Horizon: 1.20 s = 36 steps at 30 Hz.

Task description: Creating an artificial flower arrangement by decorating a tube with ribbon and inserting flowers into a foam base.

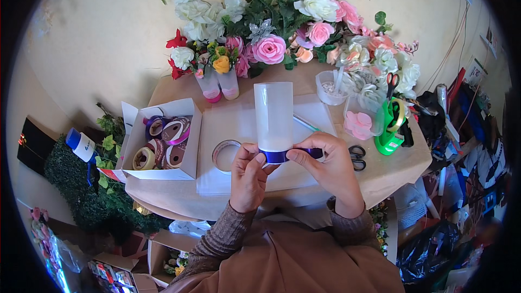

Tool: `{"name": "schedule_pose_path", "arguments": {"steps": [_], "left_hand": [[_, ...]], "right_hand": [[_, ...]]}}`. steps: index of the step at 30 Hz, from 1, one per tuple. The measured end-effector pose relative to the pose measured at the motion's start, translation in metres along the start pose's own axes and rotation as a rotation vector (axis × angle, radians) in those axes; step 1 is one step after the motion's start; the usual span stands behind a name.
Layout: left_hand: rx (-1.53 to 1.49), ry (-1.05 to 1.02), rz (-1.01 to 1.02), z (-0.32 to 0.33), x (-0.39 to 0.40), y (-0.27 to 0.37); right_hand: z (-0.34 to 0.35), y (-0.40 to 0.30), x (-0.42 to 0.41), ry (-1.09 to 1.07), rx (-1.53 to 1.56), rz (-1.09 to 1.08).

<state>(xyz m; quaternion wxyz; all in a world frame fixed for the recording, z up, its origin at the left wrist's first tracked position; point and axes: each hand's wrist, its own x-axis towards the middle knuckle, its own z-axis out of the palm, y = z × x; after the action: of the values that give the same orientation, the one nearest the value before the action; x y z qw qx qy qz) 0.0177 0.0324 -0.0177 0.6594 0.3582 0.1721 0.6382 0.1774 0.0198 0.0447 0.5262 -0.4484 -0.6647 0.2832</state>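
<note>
A translucent white plastic cylinder point(274, 116) stands upright before me, held near its lower end. Around that end runs a dark purple-blue satin ribbon point(279, 156). My left hand point(249, 175) pinches the ribbon against the cylinder's left side. With thumb and forefinger, my right hand point(325, 167) grips the ribbon at the right side, and a length of it sticks out past the thumb. The back of the cylinder is hidden. A roll of tape point(220, 155) lies just left of my left hand, on translucent sheets point(228, 124). Black-handled scissors point(358, 158) lie right of my right hand.
A white box point(194, 138) of ribbon spools stands left. Behind are two small flower-filled cylinders point(209, 85) and many artificial flowers point(268, 49). To the right are a tub of white bits point(331, 97), a tub of pink discs point(358, 124), a green tape dispenser point(386, 142) and a pen point(305, 121).
</note>
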Motion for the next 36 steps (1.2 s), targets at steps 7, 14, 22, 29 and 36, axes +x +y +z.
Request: {"name": "schedule_pose_path", "arguments": {"steps": [7, 14, 22, 29, 36], "left_hand": [[-0.029, -0.046, 0.001, 0.005, -0.001, -0.004], [-0.172, -0.049, -0.133, 0.007, -0.002, 0.007], [-0.385, -0.083, -0.305, 0.001, -0.003, 0.005], [-0.428, -0.118, -0.336, -0.003, -0.002, 0.004], [-0.316, -0.089, -0.359, 0.000, -0.002, 0.006]], "right_hand": [[0.006, -0.002, -0.006, 0.060, -0.090, -0.052], [0.006, -0.003, -0.006, 0.017, -0.057, -0.054], [0.002, -0.006, -0.004, -0.014, -0.012, -0.028], [0.003, -0.009, -0.004, -0.030, 0.043, -0.005], [0.002, -0.006, -0.004, -0.052, 0.041, 0.015]]}}
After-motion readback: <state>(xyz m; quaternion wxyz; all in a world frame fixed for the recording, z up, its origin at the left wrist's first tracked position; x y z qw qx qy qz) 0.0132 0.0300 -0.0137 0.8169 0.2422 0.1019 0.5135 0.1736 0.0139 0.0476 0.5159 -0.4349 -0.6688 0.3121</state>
